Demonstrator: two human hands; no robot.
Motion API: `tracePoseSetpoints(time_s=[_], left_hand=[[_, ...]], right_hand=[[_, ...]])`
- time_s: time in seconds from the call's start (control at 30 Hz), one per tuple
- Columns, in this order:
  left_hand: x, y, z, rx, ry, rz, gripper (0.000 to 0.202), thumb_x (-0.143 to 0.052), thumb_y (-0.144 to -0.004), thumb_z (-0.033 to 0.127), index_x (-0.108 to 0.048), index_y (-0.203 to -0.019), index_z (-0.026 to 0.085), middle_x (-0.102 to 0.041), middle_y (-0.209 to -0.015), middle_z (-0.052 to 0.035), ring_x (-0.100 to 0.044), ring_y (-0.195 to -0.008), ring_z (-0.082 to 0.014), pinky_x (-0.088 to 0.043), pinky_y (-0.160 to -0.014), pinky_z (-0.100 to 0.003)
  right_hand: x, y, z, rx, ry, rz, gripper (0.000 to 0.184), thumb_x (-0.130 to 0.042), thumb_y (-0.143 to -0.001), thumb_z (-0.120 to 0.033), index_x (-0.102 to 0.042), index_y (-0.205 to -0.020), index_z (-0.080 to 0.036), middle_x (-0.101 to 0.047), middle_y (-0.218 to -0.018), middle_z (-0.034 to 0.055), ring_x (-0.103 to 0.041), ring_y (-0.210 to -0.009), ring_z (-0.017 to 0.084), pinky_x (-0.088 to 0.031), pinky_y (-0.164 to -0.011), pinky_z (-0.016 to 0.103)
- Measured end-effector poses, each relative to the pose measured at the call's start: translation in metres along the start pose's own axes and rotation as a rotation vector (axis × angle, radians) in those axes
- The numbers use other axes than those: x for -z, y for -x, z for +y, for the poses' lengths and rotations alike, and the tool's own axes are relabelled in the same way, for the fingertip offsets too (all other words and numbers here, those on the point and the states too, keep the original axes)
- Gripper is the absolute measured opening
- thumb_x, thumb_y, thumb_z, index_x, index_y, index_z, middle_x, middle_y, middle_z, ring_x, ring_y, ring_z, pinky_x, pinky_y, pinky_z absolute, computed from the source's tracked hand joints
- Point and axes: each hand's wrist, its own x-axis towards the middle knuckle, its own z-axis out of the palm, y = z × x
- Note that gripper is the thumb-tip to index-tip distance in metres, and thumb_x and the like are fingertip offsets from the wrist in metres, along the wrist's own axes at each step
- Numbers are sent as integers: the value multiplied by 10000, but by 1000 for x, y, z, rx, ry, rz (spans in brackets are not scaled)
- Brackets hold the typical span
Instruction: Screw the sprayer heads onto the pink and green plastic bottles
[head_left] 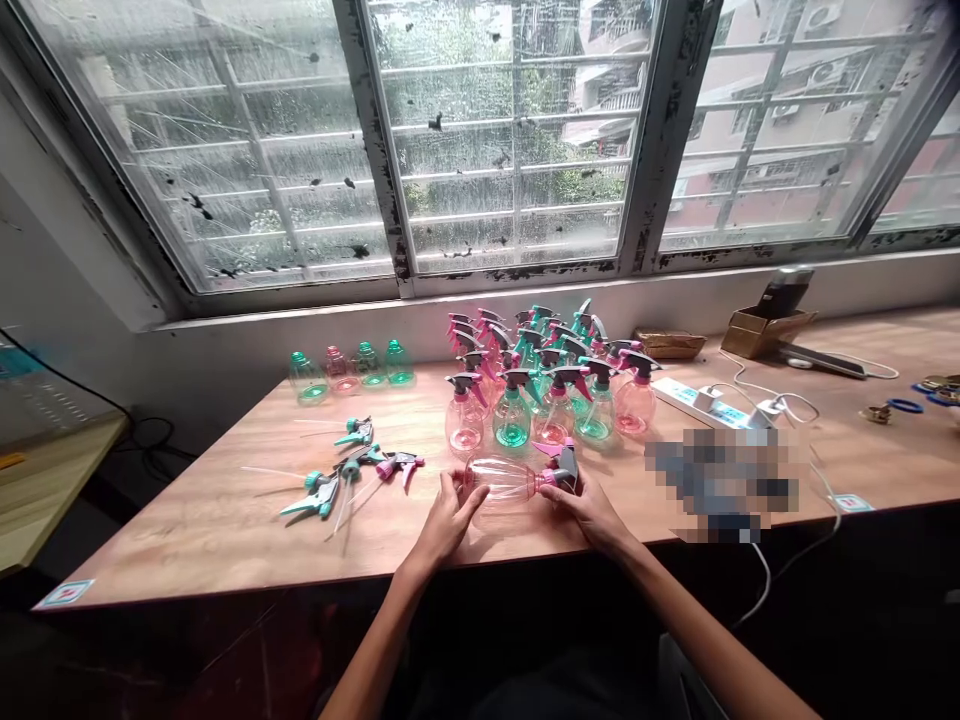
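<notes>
A clear pink spray bottle (pixel 501 480) lies on its side just above the table's front part, held between both hands. My left hand (pixel 451 515) is closed around its base end. At the other end, my right hand (pixel 589 508) grips the pink collar of the grey and pink spray head (pixel 564 468), which sits on the bottle's neck. Behind them stands a group of pink and green spray bottles with heads on, among them a green bottle (pixel 512 420). Loose spray heads with thin tubes lie to the left, including a teal one (pixel 319 493) and a pink one (pixel 400 465).
Several bottles without heads, one of them green (pixel 400 362), stand at the back left. To the right are a white power strip (pixel 701 405) with plugs and cables, a cardboard box (pixel 765 330) and a blurred-out patch. Windows rise behind the table (pixel 225 540).
</notes>
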Motion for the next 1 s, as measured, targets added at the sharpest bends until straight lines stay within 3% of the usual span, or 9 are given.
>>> tracePoseSetpoints(time_s=[0.13, 0.23, 0.33, 0.4, 0.53, 0.63, 0.77, 0.87, 1.0], left_hand=[[-2, 2, -1, -104, -57, -33, 920, -799, -799, 542, -238, -1464, 245, -444, -1470, -198, -615, -1264, -323, -502, -1088, -513], [-2, 5, 2, -165, -135, -64, 1063, -875, -739, 443, -198, -1543, 280, -381, -1502, -175, -563, -1308, -338, -471, -1112, -541], [-3, 7, 6, -207, -195, -85, 974, -845, -780, 401, -267, -1555, 281, -321, -1567, -163, -395, -1463, -359, -351, -1207, -543], [-3, 8, 8, -209, -214, -96, 926, -814, -815, 411, -280, -1560, 277, -318, -1592, -164, -342, -1503, -360, -306, -1233, -535], [-1, 9, 12, -180, -206, -139, 972, -833, -786, 476, -284, -1567, 289, -401, -1577, -158, -404, -1474, -362, -318, -1225, -523], [1, 7, 11, -154, -165, -147, 818, -706, -890, 531, -312, -1560, 277, -408, -1588, -147, -405, -1478, -334, -297, -1236, -495], [2, 5, 6, -90, -88, -122, 623, -422, -1033, 549, -310, -1563, 240, -516, -1483, -161, -536, -1367, -293, -397, -1164, -462], [1, 2, 2, -61, -47, -112, 639, -471, -1013, 565, -337, -1537, 225, -568, -1417, -155, -586, -1292, -288, -434, -1128, -459], [0, 0, 0, -58, -7, -103, 662, -536, -982, 575, -366, -1519, 227, -495, -1512, -151, -575, -1298, -285, -421, -1144, -457]], right_hand=[[7, -2, 4, -52, -60, -13, 539, -942, -691, -437, -710, -1103, -179, -679, -761, 1, -588, -637, 167, -468, -588, 279], [10, 0, 2, -74, -103, -41, 523, -969, -653, -428, -732, -1046, -179, -710, -840, 32, -627, -713, 181, -521, -641, 289], [11, 2, -1, -95, -141, -84, 490, -947, -668, -505, -738, -968, -178, -725, -929, 70, -670, -828, 220, -576, -729, 330], [10, 3, -3, -112, -156, -107, 516, -895, -693, -606, -731, -930, -178, -723, -920, 84, -678, -812, 232, -593, -691, 346], [6, 3, -2, -149, -153, -110, 545, -823, -720, -700, -671, -804, -184, -671, -706, 37, -618, -572, 174, -540, -495, 287], [4, 3, -3, -166, -136, -115, 500, -827, -755, -648, -657, -782, -179, -617, -645, -8, -526, -447, 118, -472, -407, 245], [5, 4, -6, -154, -117, -147, 442, -883, -739, -548, -678, -832, -168, -669, -751, 6, -583, -477, 121, -477, -420, 240], [6, 4, -7, -141, -107, -154, 429, -869, -759, -542, -670, -853, -173, -697, -794, 15, -616, -497, 130, -476, -430, 240], [6, 5, -4, -123, -99, -167, 420, -861, -777, -530, -658, -829, -166, -656, -719, -12, -575, -466, 110, -444, -420, 230]])
